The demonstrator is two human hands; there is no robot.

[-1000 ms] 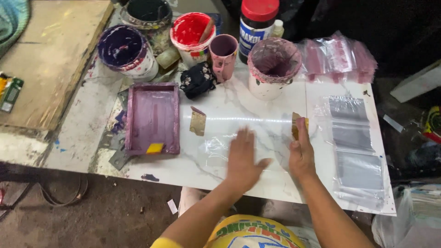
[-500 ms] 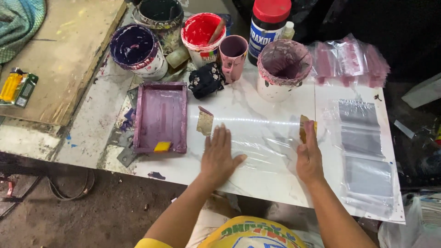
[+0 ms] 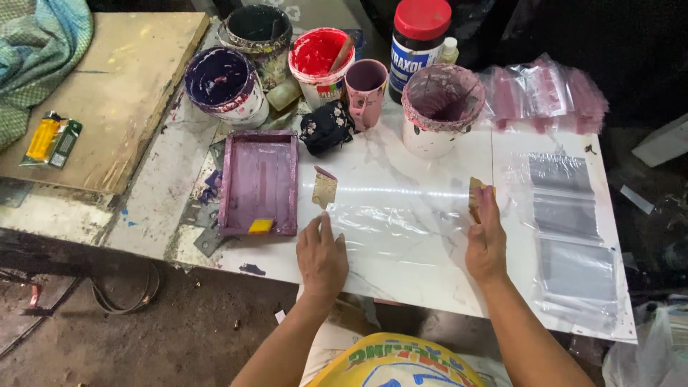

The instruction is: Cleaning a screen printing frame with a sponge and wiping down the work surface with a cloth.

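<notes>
The clear plastic bag [image 3: 401, 229] is thin and glossy, so it could slide or wrinkle on the smooth marble-patterned board [image 3: 430, 287] if the two hands press unevenly, and a crease could trap air under it. Wet paint is close: the purple-stained tray [image 3: 259, 183] sits just left of the left hand [image 3: 321, 256], and a careless wrist could drag colour onto the bag.

The left hand lies palm down, fingers extended and held fairly close together, flat on the near left part of the bag. Just beyond its fingertips a small cardboard tab [image 3: 324, 189] sticks up from the board. The right hand [image 3: 487, 240] rests on the bag's right edge, fingers together and slightly curled, their tips touching a second cardboard tab [image 3: 476, 193]; whether it pinches that tab I cannot tell. The bag spans the space between both hands. Farther right of the right hand lies a stack of clear bags [image 3: 573, 236]; beyond both hands stand paint tubs [image 3: 226, 86].
</notes>
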